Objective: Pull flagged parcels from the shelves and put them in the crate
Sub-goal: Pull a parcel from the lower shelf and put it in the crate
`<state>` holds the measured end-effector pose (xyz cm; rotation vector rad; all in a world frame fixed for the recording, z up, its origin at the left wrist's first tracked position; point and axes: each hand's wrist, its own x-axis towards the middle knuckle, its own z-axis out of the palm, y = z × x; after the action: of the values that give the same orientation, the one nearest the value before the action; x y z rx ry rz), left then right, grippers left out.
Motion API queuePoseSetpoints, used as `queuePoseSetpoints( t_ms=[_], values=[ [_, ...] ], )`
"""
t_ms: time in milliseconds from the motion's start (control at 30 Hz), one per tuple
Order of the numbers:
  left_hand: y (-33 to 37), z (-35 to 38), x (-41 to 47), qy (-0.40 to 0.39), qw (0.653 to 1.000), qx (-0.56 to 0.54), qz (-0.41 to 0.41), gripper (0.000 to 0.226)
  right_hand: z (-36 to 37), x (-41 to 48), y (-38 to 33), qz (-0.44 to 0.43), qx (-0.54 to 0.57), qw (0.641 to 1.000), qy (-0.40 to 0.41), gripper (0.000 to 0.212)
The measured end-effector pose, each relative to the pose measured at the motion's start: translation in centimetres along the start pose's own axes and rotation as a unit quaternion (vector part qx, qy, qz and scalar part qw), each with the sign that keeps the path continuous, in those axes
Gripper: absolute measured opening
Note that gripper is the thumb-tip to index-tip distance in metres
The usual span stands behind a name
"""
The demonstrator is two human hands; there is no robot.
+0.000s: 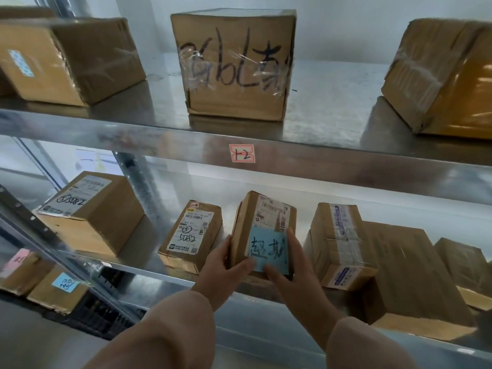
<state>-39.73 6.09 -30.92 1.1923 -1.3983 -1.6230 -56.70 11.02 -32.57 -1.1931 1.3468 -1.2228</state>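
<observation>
Both of my grips are clamped on the small brown cardboard parcel (246,225) with the pale blue handwritten paper note (266,249). My left grip (226,265) is curled round its left side, and my right grip (288,265) runs along its right side with the thumb lying on the note. The parcel sits at the front of the lower shiny metal shelf (138,267), tipped up toward me. I cannot tell whether its underside touches the shelf. The likeliest slip, I think, is the note: my thumb presses on its lower corner, so any sliding as I pull could peel or crumple the flag. I am also squeezing only the sides, and the glossy tape could let the parcel drop through if I loosen. It stands between the brown box with a white printed label (191,235) on the left and the tape-wrapped brown box (338,249) on the right, both near, so a twist on the way out could drag one over the edge. Lifting too steeply risks knocking the front lip of the upper metal shelf (159,145). I cannot make out the crate here, so the carry would begin blind.
</observation>
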Motion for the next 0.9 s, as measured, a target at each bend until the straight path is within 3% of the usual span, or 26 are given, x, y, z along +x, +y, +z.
queuePoseSetpoints(
  t_ms=[100, 233, 333, 533, 733, 900],
  values=[
    [0.0, -0.5, -1.3, 0.03, 0.999, 0.004, 0.015, 0.049, 1.0, 0.2, 0.1, -0.029, -0.047, 0.998, -0.027, 0.08],
    [-0.3, -2.0, -4.5, 0.099, 0.995, -0.034, -0.002, 0.077, 3.5, -0.1, 0.8, -0.059, -0.14, 0.985, -0.079, 0.079],
    [-0.7, -3.5, -6.9, 0.136, 0.99, -0.03, -0.001, 0.091, 5.6, -0.2, 1.3, -0.077, -0.141, 0.98, -0.121, 0.08],
    [-2.3, -8.2, -11.6, 0.202, 0.968, 0.14, 0.051, 0.072, 11.3, -0.9, 1.5, -0.072, -0.133, 0.972, -0.182, 0.075],
    [-4.4, -15.2, -15.2, 0.226, 0.97, 0.08, 0.034, 0.069, 18.9, -2.3, 1.9, -0.064, -0.166, 0.963, -0.201, 0.094],
    [-6.0, -23.6, -19.6, 0.236, 0.97, 0.066, 0.002, 0.074, 28.2, -4.1, 1.2, -0.069, -0.182, 0.957, -0.214, 0.081]
  ],
)
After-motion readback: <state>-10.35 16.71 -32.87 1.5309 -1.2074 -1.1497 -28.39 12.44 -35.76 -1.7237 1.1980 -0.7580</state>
